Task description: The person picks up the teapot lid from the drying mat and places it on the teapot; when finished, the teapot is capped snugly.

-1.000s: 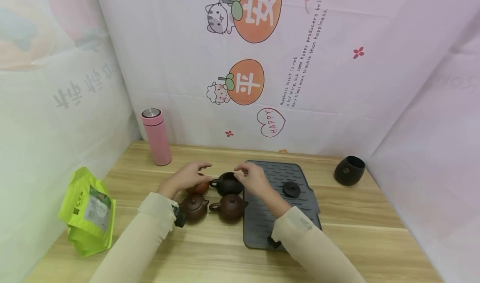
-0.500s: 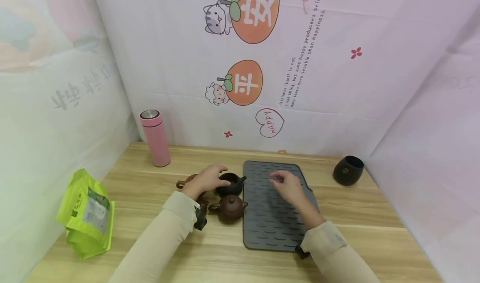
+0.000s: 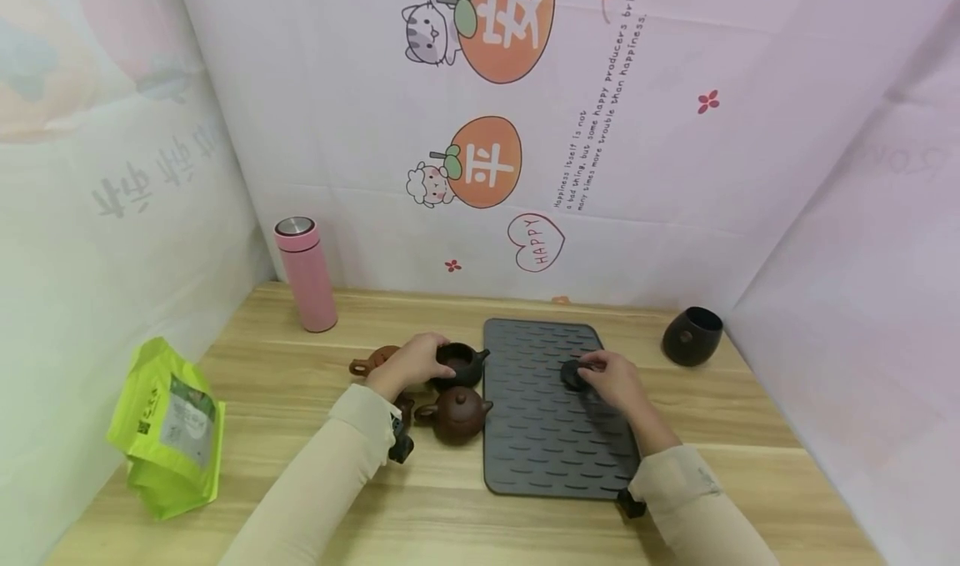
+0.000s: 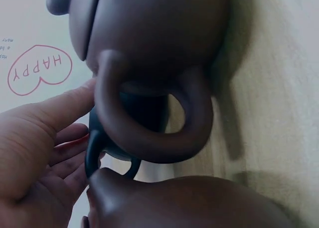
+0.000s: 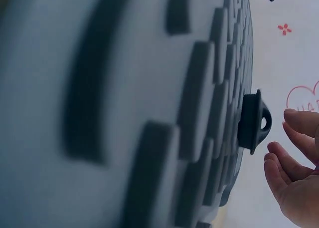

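Observation:
A black, lidless teapot [image 3: 465, 372] stands at the mat's left edge. My left hand [image 3: 414, 361] holds it from the handle side, thumb at the near rim and fingers at the far side. In the left wrist view a brown teapot [image 4: 149, 33] partly covers the black teapot [image 4: 142, 113], hiding much of the contact. Over the grey ridged mat [image 3: 540, 433], my right hand [image 3: 617, 380] reaches to the black lid [image 3: 574, 375]. The right wrist view has this lid [image 5: 251, 122] resting on the mat, its loop knob facing the parted thumb and fingers, a gap between.
A brown lidded teapot [image 3: 460, 416] sits in front of the black one. A reddish-brown teapot [image 3: 378, 356] and another brown teapot [image 3: 406, 408] are partly hidden by the left arm. Around stand a pink flask [image 3: 307, 278], a green bag [image 3: 168, 433] and a black cup [image 3: 692, 337].
My right hand has left the black teapot's mouth and moved right to the lid on the mat. My left hand has shifted right from the reddish-brown teapot onto the black teapot.

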The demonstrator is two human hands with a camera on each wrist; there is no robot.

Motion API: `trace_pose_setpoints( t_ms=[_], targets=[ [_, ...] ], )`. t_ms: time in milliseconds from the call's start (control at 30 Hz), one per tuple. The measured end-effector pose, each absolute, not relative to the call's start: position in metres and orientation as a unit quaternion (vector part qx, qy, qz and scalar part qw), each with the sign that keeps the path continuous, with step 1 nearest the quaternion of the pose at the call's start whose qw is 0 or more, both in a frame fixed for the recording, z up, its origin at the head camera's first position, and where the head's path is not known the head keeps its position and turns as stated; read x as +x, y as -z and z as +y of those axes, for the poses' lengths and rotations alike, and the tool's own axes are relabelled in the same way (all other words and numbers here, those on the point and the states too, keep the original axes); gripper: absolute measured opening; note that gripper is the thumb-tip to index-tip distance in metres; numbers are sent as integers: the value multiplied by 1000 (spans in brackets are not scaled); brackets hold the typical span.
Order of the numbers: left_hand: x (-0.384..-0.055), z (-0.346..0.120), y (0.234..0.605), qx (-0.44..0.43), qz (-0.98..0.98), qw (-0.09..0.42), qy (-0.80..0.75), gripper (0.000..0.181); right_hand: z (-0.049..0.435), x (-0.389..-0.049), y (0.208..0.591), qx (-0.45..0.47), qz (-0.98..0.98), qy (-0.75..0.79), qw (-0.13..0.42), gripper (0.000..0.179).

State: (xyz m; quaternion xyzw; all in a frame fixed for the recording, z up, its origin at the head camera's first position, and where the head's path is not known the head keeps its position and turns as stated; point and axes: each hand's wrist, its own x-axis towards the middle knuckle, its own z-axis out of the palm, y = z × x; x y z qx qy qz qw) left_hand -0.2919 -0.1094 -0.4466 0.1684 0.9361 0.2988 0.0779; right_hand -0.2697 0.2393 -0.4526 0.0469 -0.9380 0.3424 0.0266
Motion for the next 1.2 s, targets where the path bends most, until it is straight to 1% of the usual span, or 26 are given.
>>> trace_pose_setpoints(
  t_ms=[133,500,1000,1200],
  targets=[
    [-292,-110,448,163,937,73,-300,56,243,-271,452,49,-942,-333,17,23],
    [-289,-110,447,154,936,70,-308,53,247,-279,459,53,-950,-309,-15,23],
    [-287,-109,449,134,929,65,-339,53,245,-280,461,47,-949,-313,-3,19],
    [-287,-109,452,134,927,60,-345,52,236,-279,453,54,-945,-323,15,20]
  ],
)
